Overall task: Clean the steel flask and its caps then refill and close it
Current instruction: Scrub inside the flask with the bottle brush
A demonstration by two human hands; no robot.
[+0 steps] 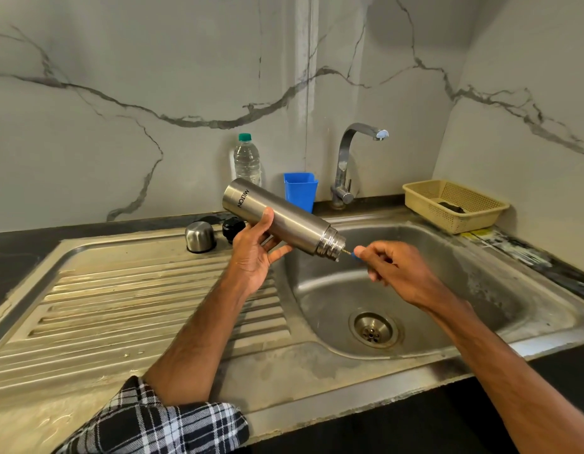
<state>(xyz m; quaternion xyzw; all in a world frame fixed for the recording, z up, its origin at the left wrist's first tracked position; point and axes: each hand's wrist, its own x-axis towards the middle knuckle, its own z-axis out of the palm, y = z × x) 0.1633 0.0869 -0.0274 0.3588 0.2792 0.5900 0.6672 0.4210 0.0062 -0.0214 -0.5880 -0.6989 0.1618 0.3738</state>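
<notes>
flask (284, 221) held in the air over the left edge of the sink (480, 283) basin, lying tilted, open mouth lower and pointing right, base up and to the left. left hand (254, 253) grips the flask body at mid-length, thumb on top, fingers (279, 252) curled beneath. right hand (395, 270) clenched round a blue-handled brush (357, 251); its thin stem enters the flask mouth, the head hidden inside. steel cap (200, 236) stands on the back of the drainboard (120, 306), black cap (233, 228) just beside it to the right, both apart from the flask. behind, on the dark worktop (9, 253): water bottle (248, 160), blue cup (300, 190), tap (346, 165). beige basket (454, 204) at the right rear corner.
</notes>
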